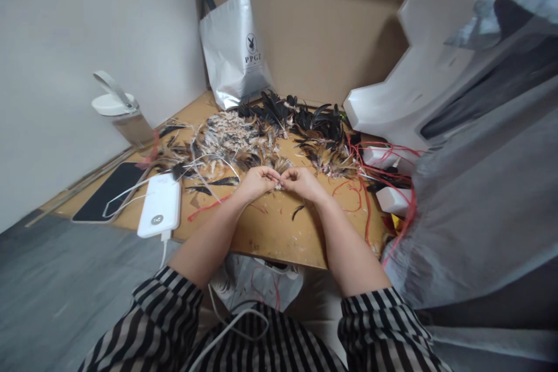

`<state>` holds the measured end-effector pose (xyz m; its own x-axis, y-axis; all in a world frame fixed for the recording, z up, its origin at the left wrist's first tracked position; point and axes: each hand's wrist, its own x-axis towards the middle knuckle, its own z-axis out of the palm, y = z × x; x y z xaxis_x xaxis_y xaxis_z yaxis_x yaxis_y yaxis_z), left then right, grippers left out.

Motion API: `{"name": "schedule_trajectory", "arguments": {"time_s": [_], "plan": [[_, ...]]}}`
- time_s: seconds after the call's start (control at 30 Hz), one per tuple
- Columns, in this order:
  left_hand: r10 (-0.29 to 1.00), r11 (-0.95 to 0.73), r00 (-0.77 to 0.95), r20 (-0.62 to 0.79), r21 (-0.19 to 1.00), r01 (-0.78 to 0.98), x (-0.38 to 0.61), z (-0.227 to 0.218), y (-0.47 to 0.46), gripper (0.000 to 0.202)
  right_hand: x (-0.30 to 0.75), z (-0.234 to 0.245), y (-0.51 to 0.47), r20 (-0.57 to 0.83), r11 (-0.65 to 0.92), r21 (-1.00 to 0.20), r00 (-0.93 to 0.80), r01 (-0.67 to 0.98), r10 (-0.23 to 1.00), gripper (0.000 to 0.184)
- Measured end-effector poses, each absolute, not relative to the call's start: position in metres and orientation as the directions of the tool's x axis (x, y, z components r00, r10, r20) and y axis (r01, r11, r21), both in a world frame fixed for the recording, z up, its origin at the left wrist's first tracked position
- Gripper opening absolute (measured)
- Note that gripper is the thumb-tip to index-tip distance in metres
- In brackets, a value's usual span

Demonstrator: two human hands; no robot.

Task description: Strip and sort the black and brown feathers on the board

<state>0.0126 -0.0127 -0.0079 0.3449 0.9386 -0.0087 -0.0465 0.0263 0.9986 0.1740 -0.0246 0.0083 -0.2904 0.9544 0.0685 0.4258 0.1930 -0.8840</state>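
Observation:
My left hand (257, 181) and my right hand (302, 181) meet fingertip to fingertip over the wooden board (270, 232). Both are pinched on a small bundle of feathers (278, 183) held between them. Just beyond my hands lies a wide heap of pale and speckled feathers (226, 139). A pile of black feathers (305, 119) lies behind it to the right.
A white power bank (160, 204) with cable and a black phone (111, 190) lie left. Red strings (370, 174) trail on the right. A silver bag (233, 49) leans at the back, a lidded jar (120, 113) stands far left, grey plastic sheeting (479, 186) at right.

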Motion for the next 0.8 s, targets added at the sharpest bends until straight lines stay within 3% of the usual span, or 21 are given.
{"name": "schedule_trajectory", "arguments": {"time_s": [0.23, 0.43, 0.6, 0.8], "plan": [[0.945, 0.018, 0.328, -0.005, 0.999, -0.039, 0.014, -0.008, -0.012, 0.022, 0.175, 0.009, -0.024, 0.159, 0.32, -0.803, -0.338, 0.502, 0.928, 0.016], [0.953, -0.084, 0.296, 0.071, 0.996, 0.033, 0.015, -0.008, -0.013, 0.019, 0.172, 0.01, -0.025, 0.167, 0.328, -0.743, -0.312, 0.583, 0.935, 0.015], [0.954, -0.217, 0.236, 0.185, 0.969, 0.12, 0.016, -0.013, -0.013, 0.015, 0.17, 0.005, -0.024, 0.127, 0.262, -0.815, -0.281, 0.518, 0.951, 0.012], [0.983, -0.122, 0.151, 0.108, 0.988, 0.089, 0.019, -0.022, -0.008, 0.009, 0.17, -0.004, -0.02, 0.093, 0.179, -0.927, -0.26, 0.33, 0.961, 0.014]]}}
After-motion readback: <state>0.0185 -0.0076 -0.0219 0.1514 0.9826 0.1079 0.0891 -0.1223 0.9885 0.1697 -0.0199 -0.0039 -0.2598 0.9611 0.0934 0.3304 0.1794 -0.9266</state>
